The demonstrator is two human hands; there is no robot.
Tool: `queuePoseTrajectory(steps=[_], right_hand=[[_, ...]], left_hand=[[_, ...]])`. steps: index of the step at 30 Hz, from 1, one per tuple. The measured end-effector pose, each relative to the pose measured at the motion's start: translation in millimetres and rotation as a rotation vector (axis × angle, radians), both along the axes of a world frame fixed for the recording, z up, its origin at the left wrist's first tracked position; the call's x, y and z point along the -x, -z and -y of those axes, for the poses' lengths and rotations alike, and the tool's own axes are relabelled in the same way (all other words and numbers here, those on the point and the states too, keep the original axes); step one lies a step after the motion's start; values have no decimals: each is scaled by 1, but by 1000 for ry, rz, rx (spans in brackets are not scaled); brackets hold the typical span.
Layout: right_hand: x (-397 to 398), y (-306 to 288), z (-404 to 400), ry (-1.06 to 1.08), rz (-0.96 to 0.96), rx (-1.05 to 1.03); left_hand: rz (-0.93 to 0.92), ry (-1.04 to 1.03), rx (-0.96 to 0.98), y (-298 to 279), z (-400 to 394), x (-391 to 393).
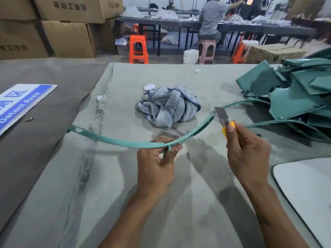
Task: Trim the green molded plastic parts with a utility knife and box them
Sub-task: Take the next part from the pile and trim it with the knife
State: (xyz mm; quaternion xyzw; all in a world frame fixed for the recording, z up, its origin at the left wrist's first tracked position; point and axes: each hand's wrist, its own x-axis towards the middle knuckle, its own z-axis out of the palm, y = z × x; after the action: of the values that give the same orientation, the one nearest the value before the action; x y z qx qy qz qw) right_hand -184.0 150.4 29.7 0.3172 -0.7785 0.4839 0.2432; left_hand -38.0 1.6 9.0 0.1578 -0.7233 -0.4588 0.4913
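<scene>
My left hand (pixel 157 161) pinches a long, curved green plastic strip (pixel 114 140) near its middle, holding it above the grey table cover. The strip arcs from the left up to the right, toward the pile. My right hand (pixel 249 151) grips a yellow utility knife (pixel 226 122), whose bare blade touches the strip's upper right stretch. A heap of green molded parts (pixel 293 93) lies at the right edge of the table.
A crumpled grey-blue cloth (pixel 170 106) lies mid-table behind the strip. A blue and white sign (pixel 19 106) lies at the left. A white panel (pixel 308 187) sits at the near right. Cardboard boxes (pixel 59 27) are stacked at the back left; a seated person (pixel 212 20) works beyond orange stools (pixel 138 49).
</scene>
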Motion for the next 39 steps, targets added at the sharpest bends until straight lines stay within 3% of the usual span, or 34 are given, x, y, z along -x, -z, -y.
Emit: queuePoseTrajectory(steps=[2, 6, 8, 12, 14, 20, 24, 28, 33, 39], right_hand=[[0, -1, -1, 8, -33, 2], [-18, -3, 3, -396, -142, 33], [-21, 0, 9, -436, -171, -17], [-10, 0, 7, -62, 1, -99], [-10, -4, 3, 20, 70, -113], [-73, -15, -4, -312, 286, -26], [-76, -16, -7, -234, 345, 78], [-49, -14, -12, -351, 642, 354], [-20, -2, -27, -472, 803, 531], [24, -16, -43, -443, 886, 401]], left_hand=[[7, -27, 29, 1, 1, 1], [8, -33, 63, 5, 3, 3], [7, -28, 74, 5, 3, 5], [51, -87, 29, 7, 7, 6], [84, -109, 12, 9, 7, 7], [76, -30, -34, 9, 1, 5], [-27, 362, -374, -2, -12, 4], [29, 595, -490, -5, -30, 4], [88, 642, -531, -6, -33, 5], [-83, 611, -681, -13, -21, 4]])
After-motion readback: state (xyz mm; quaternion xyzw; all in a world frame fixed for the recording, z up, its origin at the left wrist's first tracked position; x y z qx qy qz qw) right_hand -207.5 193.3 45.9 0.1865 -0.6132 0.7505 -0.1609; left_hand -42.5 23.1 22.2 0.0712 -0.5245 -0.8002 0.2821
